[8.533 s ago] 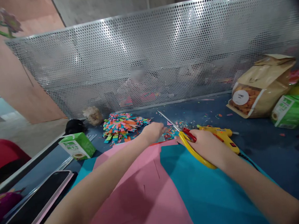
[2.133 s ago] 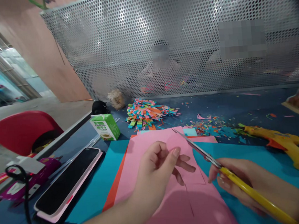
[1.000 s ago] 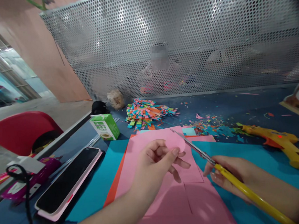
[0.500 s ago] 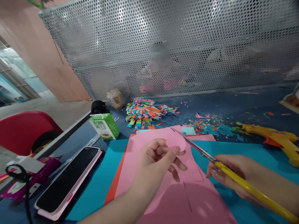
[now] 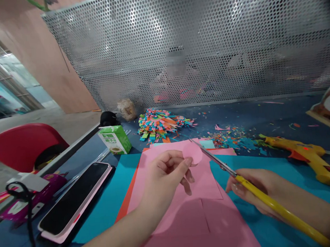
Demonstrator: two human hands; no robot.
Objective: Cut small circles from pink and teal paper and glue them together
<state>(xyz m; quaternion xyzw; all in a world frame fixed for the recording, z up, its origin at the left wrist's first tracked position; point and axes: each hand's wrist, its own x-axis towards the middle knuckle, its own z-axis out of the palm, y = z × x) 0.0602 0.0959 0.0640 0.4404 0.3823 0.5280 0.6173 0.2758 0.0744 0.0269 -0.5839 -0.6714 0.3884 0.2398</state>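
Between the thumb and fingers of my left hand (image 5: 169, 172) is a small rounded piece of pink paper (image 5: 193, 153). My right hand (image 5: 258, 188) is wrapped round the yellow handles of a pair of scissors (image 5: 224, 164). Their metal blades point up and left, close to the right edge of the rounded piece; whether they touch it I cannot tell. Below both hands lie large pink sheets (image 5: 186, 220), with blue paper (image 5: 257, 173) and an orange sheet (image 5: 128, 198) under them.
A phone (image 5: 76, 199) lies left, near a green box (image 5: 115, 139). Behind the sheets sit a fringed paper pile (image 5: 159, 122) and colourful scraps (image 5: 234, 139). A yellow glue gun (image 5: 307, 154) rests right. Beyond a perforated metal panel (image 5: 203, 29) a person is dimly visible.
My left hand has shifted slightly left with the pink piece, more of whose rounded outline now shows. The scissors have moved only a little.
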